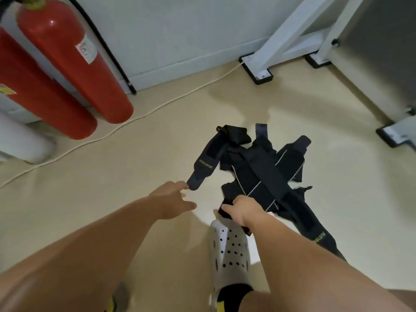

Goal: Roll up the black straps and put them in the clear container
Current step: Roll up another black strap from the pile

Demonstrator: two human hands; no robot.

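A heap of black straps (261, 170) lies crossed on the beige floor, some with yellow lettering and thin pale edging. One strap (204, 164) sticks out to the left, and my left hand (174, 200) reaches toward it, its fingers spread and a fingertip touching the strap's grey end. My right hand (244, 209) grips the near edge of a black strap at the front of the heap. No clear container is in view.
Two red fire extinguishers (67, 70) stand at the left beside a white cylinder (20, 140). A white cable (126, 122) runs across the floor. White frame legs on black feet (258, 73) stand at the back right. My white perforated shoe (229, 253) is just below the heap.
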